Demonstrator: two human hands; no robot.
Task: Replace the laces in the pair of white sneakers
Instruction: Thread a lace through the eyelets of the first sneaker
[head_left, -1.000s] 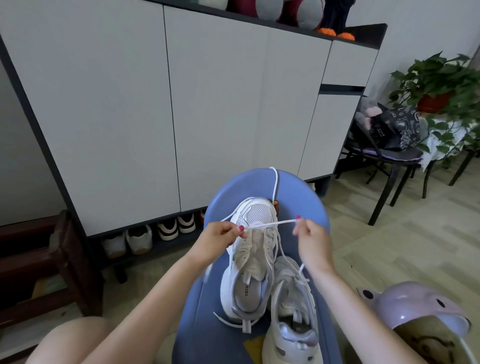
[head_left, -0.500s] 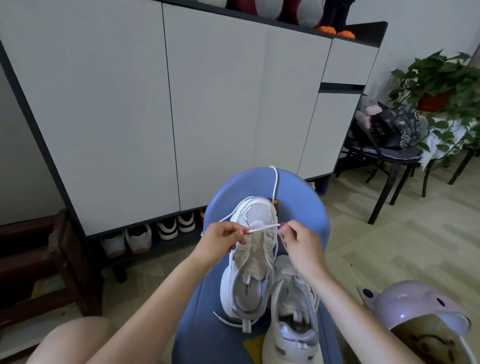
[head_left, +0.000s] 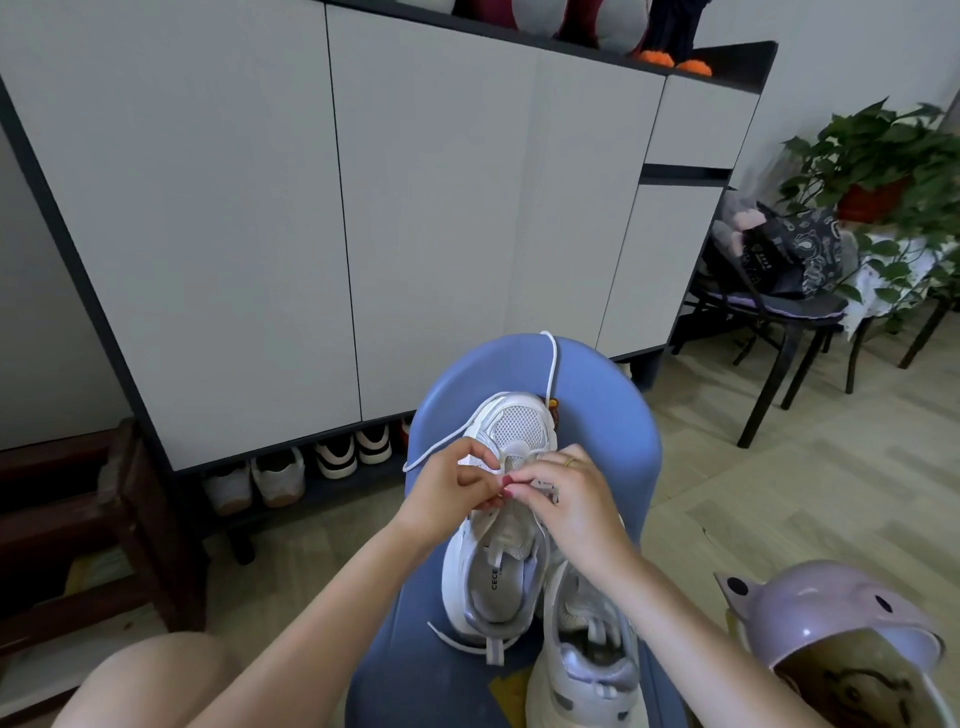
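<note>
Two white sneakers lie on a blue stool (head_left: 613, 452). The far sneaker (head_left: 511, 525) points away from me and the near sneaker (head_left: 587, 660) sits by its right side. My left hand (head_left: 452, 488) and my right hand (head_left: 566, 493) meet over the far sneaker's eyelets, fingertips together, each pinching the white lace (head_left: 550, 369). One lace end runs up over the stool's far rim. Another loops out to the left of the toe. The exact eyelet under my fingers is hidden.
A tall grey cabinet (head_left: 363, 208) stands behind the stool, with several shoes (head_left: 311, 467) in its bottom gap. A lilac helmet (head_left: 831, 623) lies at the lower right. A black chair with a bag (head_left: 779, 270) and a potted plant (head_left: 883, 156) stand to the right. My knee (head_left: 150, 680) is at the lower left.
My hands held a stretch of lace taut between them and have come together over the far sneaker's eyelets. The right hand moved left and down.
</note>
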